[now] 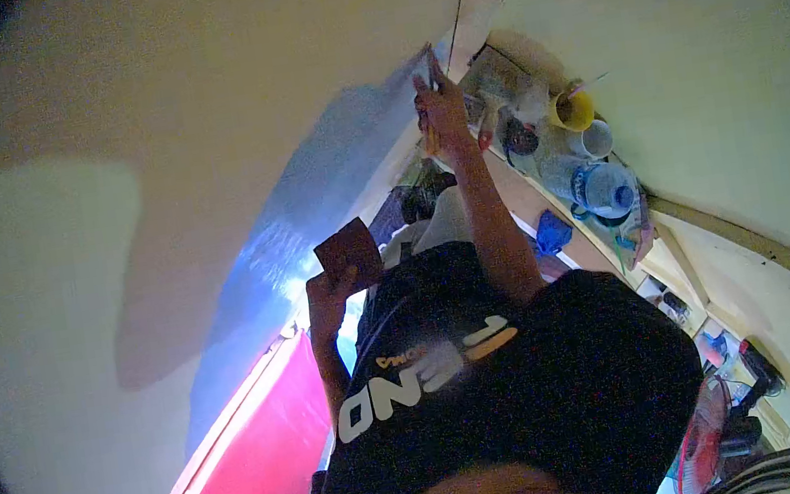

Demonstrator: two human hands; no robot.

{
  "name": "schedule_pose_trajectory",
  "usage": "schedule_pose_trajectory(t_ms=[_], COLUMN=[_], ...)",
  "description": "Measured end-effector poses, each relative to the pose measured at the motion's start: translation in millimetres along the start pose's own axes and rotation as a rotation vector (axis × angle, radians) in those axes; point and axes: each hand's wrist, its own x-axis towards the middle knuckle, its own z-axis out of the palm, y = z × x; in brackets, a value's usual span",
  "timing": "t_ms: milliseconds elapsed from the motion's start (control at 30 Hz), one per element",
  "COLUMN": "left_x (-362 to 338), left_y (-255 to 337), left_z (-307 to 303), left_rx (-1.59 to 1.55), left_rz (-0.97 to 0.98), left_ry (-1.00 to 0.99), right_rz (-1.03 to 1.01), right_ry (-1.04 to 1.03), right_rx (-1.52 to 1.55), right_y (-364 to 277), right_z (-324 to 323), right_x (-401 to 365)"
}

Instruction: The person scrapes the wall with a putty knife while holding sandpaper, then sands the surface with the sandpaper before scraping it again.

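My left hand [329, 295] grips a flat, dark reddish-brown square piece [350, 253] by its lower edge, thumb across its face. Its exact kind does not show. Farther up, my right hand [444, 121] reaches to the pale wall [221, 89] beside a corner seam. Its fingers are closed around something small, with a pale, shiny part near the fingertips; dim light hides what it is. A bluish-grey area [324, 171] spreads over the wall below and left of this hand.
Right of my right arm, a narrow shelf holds a yellow cup [572, 109], a white cup [592, 139] and a clear plastic bottle [606, 190]. A blue bag [552, 232] lies nearby. A pink-red panel [253, 459] stands lower left, and a red fan [702, 441] lower right.
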Motion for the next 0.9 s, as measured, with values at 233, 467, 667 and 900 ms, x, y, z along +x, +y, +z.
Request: schedule_pose_trajectory(t_ms=[233, 467, 667, 900], left_x=[3, 4, 6, 1], left_y=[-14, -18, -9, 7], left_z=[-3, 3, 2, 3], left_rx=[0.023, -0.016, -0.034, -0.026], left_rz=[0.027, -0.034, -0.027, -0.033], left_ry=[0.038, 0.057, -0.024, -0.029], right_rz=[-0.204, -0.137, -0.052, 0.005], right_ry=[0.036, -0.133, 0.035, 0.085], right_rx=[-0.360, 0.100, -0.066, -0.108], right_y=[10, 11, 8, -13], right_z=[-15, -34, -10, -1], right_x=[25, 31, 11, 6])
